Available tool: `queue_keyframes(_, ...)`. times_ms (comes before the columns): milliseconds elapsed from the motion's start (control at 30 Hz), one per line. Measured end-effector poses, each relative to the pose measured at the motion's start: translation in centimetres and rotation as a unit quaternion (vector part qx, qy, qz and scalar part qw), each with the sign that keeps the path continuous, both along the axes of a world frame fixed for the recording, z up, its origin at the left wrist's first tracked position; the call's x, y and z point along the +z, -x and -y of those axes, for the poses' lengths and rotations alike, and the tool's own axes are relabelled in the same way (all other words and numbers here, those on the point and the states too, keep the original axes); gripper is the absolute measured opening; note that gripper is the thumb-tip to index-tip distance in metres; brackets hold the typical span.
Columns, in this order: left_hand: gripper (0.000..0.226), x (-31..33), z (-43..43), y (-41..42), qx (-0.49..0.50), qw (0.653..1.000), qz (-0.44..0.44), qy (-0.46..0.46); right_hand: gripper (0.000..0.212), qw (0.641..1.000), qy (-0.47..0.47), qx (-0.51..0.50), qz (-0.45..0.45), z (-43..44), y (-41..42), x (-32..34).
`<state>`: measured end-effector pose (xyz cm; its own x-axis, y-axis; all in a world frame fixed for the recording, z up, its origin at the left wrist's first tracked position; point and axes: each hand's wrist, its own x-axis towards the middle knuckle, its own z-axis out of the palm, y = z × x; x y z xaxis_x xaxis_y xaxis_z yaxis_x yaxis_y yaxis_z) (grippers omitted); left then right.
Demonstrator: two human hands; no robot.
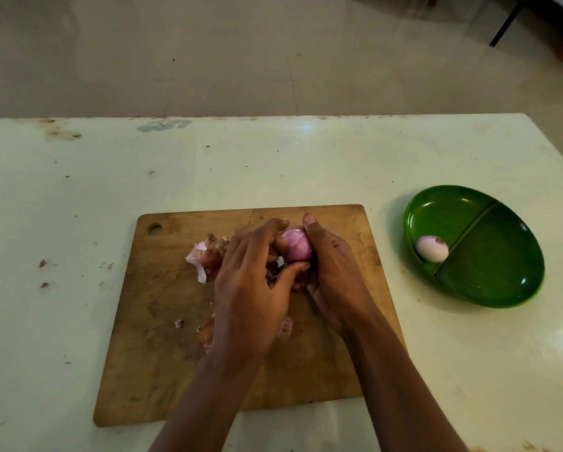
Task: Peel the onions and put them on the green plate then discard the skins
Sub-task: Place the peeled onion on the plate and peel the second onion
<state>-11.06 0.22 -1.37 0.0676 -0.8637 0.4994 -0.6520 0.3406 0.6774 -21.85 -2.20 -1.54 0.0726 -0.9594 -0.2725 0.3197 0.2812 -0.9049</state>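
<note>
Purple and shiny, the onion (295,249) sits between our two hands, just over the wooden board (162,353). Our right hand (333,272) curls its fingers round it. Our left hand (250,282) pinches its near end, where we think some skin is left. One peeled onion (432,248) lies in the left part of the green plate (501,278), off to our right on the surface (110,174). So one is done, and this one looks nearly done. Loose skins (205,256) lie on the board, not thrown away yet.
</note>
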Motion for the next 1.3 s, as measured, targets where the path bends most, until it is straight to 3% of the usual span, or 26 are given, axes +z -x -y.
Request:
queue_keyframes(300, 0.061, 0.3, -0.1, 0.3, -0.007, 0.995, -0.065, -0.079, 0.053, 0.999, 0.005, 0.012, -0.042, 0.0, 0.0, -0.3)
queue_keyframes(733, 0.066, 0.3, -0.2, 0.1, 0.01, 0.994, -0.102, -0.031, 0.038, 0.999, 0.001, -0.023, -0.029, -0.1, -0.2, 0.1)
queue_keyframes(1000, 0.031, 0.0, 0.0, -0.1, -0.01, 0.995, -0.099, -0.003, 0.037, 0.998, -0.026, -0.062, -0.015, -0.1, -0.2, 0.1)
queue_keyframes(1100, 0.028, -0.1, 0.2, 0.1, -0.028, 0.995, -0.093, -0.002, 0.039, 0.996, -0.051, -0.067, -0.007, -0.1, -0.2, 0.2)
queue_keyframes(1300, 0.024, -0.5, 0.0, 0.3, -0.047, 0.995, -0.086, -0.002, 0.036, 0.976, -0.129, -0.108, 0.134, 0.1, 0.1, 0.9)
